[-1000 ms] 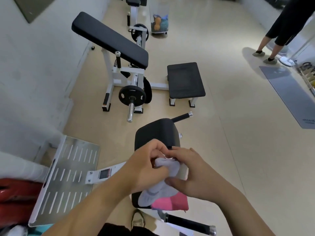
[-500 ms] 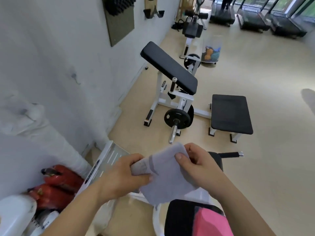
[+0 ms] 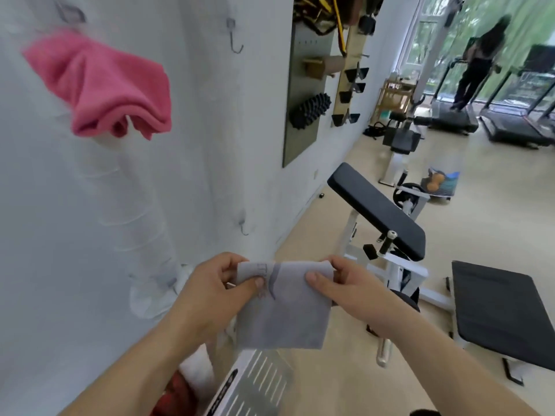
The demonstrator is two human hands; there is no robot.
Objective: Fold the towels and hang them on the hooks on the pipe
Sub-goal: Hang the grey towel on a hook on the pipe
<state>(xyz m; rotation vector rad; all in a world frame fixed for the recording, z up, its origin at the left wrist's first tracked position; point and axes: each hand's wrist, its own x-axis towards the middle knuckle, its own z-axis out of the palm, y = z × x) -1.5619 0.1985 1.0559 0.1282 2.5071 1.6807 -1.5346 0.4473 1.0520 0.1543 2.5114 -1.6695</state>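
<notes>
A folded grey towel (image 3: 285, 313) hangs flat between my hands at chest height. My left hand (image 3: 216, 291) pinches its top left corner and my right hand (image 3: 339, 285) pinches its top right corner. A pink towel (image 3: 105, 88) hangs bunched on the white wrapped pipe (image 3: 141, 211) at the upper left. Two bare metal hooks show to the right of the pipe: an upper hook (image 3: 234, 36) and a lower hook (image 3: 244, 225) just above my left hand.
A white wall runs along the left. A black padded curl bench (image 3: 375, 211) and a flat black bench (image 3: 504, 313) stand to the right. A perforated metal plate (image 3: 258, 382) lies below the towel. Far off, a person walks on a treadmill (image 3: 453, 115).
My view has swung up and left from the floor to the wall, bringing the pipe, hooks and pink towel into sight. The grey towel went from bunched to spread flat and was raised.
</notes>
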